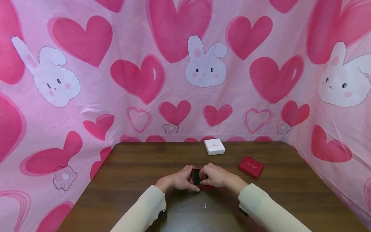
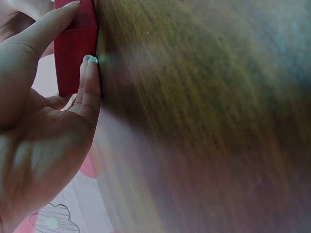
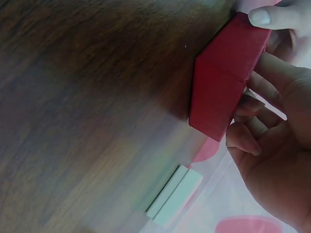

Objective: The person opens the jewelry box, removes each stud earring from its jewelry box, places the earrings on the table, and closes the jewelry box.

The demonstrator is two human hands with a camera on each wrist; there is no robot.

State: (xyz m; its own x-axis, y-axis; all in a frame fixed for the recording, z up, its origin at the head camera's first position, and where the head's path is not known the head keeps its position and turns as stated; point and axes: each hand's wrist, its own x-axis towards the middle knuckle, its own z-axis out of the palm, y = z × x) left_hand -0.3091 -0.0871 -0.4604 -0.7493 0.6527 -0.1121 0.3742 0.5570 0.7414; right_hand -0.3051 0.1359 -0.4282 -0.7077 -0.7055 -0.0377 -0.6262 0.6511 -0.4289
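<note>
A small open red box (image 1: 205, 187) rests on the table between both hands, with a black insert (image 1: 197, 178) showing inside. My left hand (image 1: 183, 179) grips the box from its left side. In the left wrist view, the thumb lies on the red wall (image 2: 77, 60) side and the fingers run along the box. From the right, my right hand (image 1: 215, 175) reaches into the opening with curled fingers and pinches at the insert; its fingertips are partly hidden. A tiny silvery piece (image 1: 205, 205) lies on the table nearer the body.
A red lid (image 1: 251, 167) with gold lettering lies to the right of the hands. Farther back stands a white box (image 1: 214, 147) with a printed top. The brown wooden table (image 1: 139, 161) meets a pink heart-and-rabbit curtain (image 1: 176, 87) behind and at the sides.
</note>
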